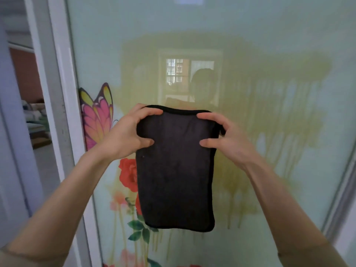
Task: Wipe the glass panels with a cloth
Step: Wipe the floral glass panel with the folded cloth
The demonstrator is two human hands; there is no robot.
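Closest in, the left hand [127, 135] and right hand [225, 139] each pinch an upper corner of the black cloth [177, 180], thumbs on its near face, so it hangs flat before the glass panel [250, 45]. Behind the cloth, yellowish streaks [279, 112] run down the glass. Left of the cloth are a butterfly sticker [96, 116] and a red rose [128, 175], with the white frame [63, 93] further left.

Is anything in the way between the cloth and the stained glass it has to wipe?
Nothing visible. The left hand and right hand hold the cloth by its top edge before the glass panel; the yellow streaks lie bare around it.
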